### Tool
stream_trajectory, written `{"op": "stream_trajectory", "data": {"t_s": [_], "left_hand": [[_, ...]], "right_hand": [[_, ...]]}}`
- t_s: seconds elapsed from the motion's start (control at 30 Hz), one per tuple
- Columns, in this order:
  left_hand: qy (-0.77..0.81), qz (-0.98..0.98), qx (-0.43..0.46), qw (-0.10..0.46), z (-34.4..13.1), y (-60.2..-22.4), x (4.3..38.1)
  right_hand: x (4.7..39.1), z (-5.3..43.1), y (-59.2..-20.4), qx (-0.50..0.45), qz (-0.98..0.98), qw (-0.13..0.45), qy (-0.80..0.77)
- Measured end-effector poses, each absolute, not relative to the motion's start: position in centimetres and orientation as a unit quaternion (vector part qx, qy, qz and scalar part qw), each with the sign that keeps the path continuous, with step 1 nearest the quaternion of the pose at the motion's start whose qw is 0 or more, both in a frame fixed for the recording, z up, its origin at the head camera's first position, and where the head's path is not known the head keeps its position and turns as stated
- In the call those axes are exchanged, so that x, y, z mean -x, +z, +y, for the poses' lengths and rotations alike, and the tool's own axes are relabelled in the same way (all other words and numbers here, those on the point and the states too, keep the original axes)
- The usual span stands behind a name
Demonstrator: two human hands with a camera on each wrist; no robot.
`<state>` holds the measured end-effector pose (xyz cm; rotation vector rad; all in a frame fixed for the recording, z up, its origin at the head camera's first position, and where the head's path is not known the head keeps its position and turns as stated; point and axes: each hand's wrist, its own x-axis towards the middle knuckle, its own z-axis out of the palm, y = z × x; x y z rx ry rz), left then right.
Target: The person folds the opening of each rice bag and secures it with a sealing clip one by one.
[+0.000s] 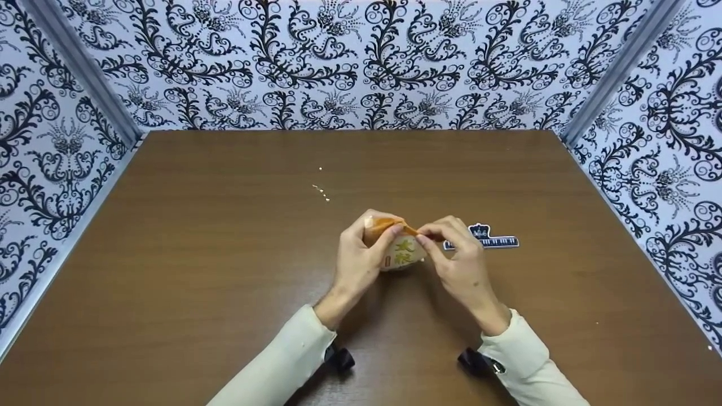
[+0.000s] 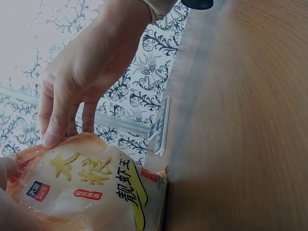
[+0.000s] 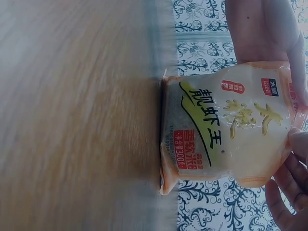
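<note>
A small plastic rice bag (image 1: 403, 255) with orange edges stands upright on the table between both hands. Gold and black Chinese characters and a "300" mark show on its front in the right wrist view (image 3: 219, 120). My left hand (image 1: 360, 251) grips the bag's upper left part, thumb on the front near the top edge. At the top right corner, my right hand (image 1: 459, 262) pinches the orange film between thumb and fingers. Just beyond the right hand lies a dark piano-keyboard-shaped piece (image 1: 499, 242), perhaps a clip, partly hidden by that hand.
Several tiny white grains (image 1: 321, 192) lie on the brown wooden table (image 1: 225, 237) beyond the bag, to the left. Walls with a black scroll pattern (image 1: 361, 67) enclose the table at the back and both sides.
</note>
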<state>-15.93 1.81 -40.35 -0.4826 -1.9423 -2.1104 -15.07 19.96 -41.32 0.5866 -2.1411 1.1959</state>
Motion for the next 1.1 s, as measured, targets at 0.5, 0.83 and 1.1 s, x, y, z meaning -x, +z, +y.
{"op": "stream_trajectory", "data": {"t_s": [0.5, 0.83, 1.1], "left_hand": [[-0.725, -0.657, 0.172, 0.116, 1.77, -40.50, 15.97], [-0.724, -0.659, 0.168, 0.114, 1.72, -40.45, 15.91], [-0.724, -0.658, 0.170, 0.117, 1.74, -40.52, 15.97]], "right_hand": [[14.95, 20.22, -41.41, -0.220, -0.808, 0.303, 0.454], [14.99, 20.47, -41.54, -0.224, -0.811, 0.302, 0.449], [14.98, 20.56, -41.70, -0.223, -0.809, 0.304, 0.451]]}}
